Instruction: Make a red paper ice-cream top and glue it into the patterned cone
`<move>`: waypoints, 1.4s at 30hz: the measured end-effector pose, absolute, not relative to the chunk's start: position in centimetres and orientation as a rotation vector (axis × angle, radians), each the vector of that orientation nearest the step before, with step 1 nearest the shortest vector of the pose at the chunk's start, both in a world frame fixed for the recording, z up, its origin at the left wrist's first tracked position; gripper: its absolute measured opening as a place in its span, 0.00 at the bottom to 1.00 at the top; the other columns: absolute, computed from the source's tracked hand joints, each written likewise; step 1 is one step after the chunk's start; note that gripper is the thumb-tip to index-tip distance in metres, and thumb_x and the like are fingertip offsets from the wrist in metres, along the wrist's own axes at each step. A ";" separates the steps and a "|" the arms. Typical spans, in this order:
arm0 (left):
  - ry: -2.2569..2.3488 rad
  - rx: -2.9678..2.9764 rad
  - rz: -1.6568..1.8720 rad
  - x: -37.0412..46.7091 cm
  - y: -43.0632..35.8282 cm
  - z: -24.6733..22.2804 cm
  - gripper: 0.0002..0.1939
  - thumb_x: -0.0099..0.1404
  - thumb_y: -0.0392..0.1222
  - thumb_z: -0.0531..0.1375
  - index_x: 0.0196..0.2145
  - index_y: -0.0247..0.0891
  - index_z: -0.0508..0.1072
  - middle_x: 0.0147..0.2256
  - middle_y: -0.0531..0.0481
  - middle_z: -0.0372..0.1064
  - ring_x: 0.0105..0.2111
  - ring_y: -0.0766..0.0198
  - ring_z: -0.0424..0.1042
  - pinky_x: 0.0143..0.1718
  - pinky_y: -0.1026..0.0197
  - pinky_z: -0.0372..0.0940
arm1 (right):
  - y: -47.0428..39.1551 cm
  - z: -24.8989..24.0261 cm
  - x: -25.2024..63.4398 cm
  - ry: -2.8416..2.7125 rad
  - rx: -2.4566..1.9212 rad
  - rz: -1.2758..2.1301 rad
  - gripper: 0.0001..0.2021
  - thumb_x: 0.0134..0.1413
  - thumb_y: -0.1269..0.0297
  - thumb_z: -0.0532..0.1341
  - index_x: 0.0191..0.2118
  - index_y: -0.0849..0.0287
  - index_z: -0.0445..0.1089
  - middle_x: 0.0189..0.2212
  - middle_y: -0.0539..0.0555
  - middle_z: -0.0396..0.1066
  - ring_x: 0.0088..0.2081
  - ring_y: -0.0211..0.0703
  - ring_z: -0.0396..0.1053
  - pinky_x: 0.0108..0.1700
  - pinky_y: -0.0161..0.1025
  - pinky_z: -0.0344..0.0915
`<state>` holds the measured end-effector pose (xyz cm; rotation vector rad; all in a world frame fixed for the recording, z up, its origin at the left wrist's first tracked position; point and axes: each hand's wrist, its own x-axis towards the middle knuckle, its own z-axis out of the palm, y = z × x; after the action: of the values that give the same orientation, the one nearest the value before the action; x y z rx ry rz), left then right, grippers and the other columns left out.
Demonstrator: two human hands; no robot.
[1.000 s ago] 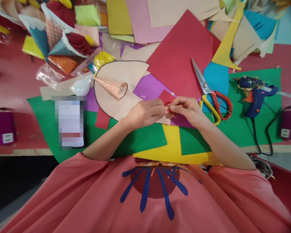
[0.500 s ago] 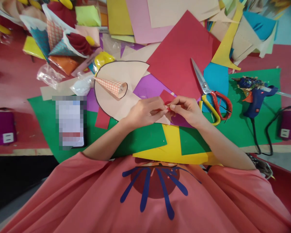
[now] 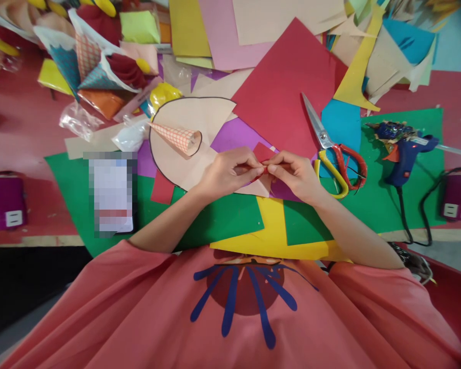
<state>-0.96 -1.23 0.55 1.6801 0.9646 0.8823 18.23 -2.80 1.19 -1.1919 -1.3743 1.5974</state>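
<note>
My left hand (image 3: 230, 171) and my right hand (image 3: 294, 177) meet fingertip to fingertip in the middle of the view. Between them they pinch a small strip of red sheet (image 3: 258, 177), mostly hidden by the fingers. Just behind the fingertips lies a small red piece (image 3: 264, 151) on a purple sheet (image 3: 230, 137). Left of the hands is a large beige cut-out with a dark edge (image 3: 211, 113), bearing a small checked cone (image 3: 174, 137). Scissors with red and yellow handles (image 3: 323, 141) lie partly spread, close to my right hand.
A blue glue gun (image 3: 403, 161) with a black cable rests on the green sheet (image 3: 432, 120) at right. A phone (image 3: 113, 195) lies at left. Paper cones (image 3: 102, 72) and packets fill the back left. A large red sheet (image 3: 288, 77) and scraps spread across the back.
My left hand has shifted slightly, its fingers arched higher, and more of the red strip shows beneath its fingertips. My right hand keeps its pinch in nearly the same place.
</note>
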 end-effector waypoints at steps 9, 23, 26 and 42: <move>1.031 1.599 0.798 -1.0 -1.2 1.1 0.16 0.61 0.51 0.63 0.25 0.35 0.69 0.25 0.50 0.70 0.26 0.69 0.69 0.27 0.65 0.65 | -2.8 1.3 18.0 -1.276 -1.112 1.728 0.16 0.52 0.50 0.66 0.32 0.59 0.71 0.23 0.48 0.74 0.26 0.33 0.71 0.32 0.31 0.69; 1.062 1.487 0.787 -1.0 -1.1 1.3 0.18 0.58 0.53 0.65 0.24 0.36 0.68 0.24 0.52 0.68 0.25 0.69 0.69 0.28 0.64 0.67 | -2.3 1.3 18.4 -1.354 -1.080 1.749 0.18 0.56 0.48 0.62 0.36 0.60 0.73 0.26 0.50 0.76 0.28 0.35 0.75 0.34 0.33 0.73; 1.046 1.521 0.802 -1.0 -1.0 1.5 0.18 0.58 0.54 0.65 0.24 0.36 0.68 0.23 0.51 0.69 0.25 0.69 0.70 0.28 0.64 0.68 | -2.3 1.2 18.4 -1.291 -1.051 1.766 0.18 0.59 0.48 0.58 0.40 0.59 0.72 0.27 0.50 0.76 0.28 0.35 0.75 0.34 0.34 0.74; 1.041 1.574 0.788 -1.0 -1.2 1.2 0.12 0.61 0.46 0.61 0.26 0.36 0.68 0.24 0.51 0.70 0.26 0.69 0.70 0.28 0.64 0.66 | -2.4 1.6 18.2 -1.290 -1.161 1.674 0.16 0.49 0.51 0.68 0.32 0.60 0.70 0.22 0.47 0.73 0.23 0.33 0.69 0.29 0.33 0.69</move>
<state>-1.01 -1.17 1.18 1.5737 1.0410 0.7880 18.17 -2.39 1.57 -1.1608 -1.2900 1.6737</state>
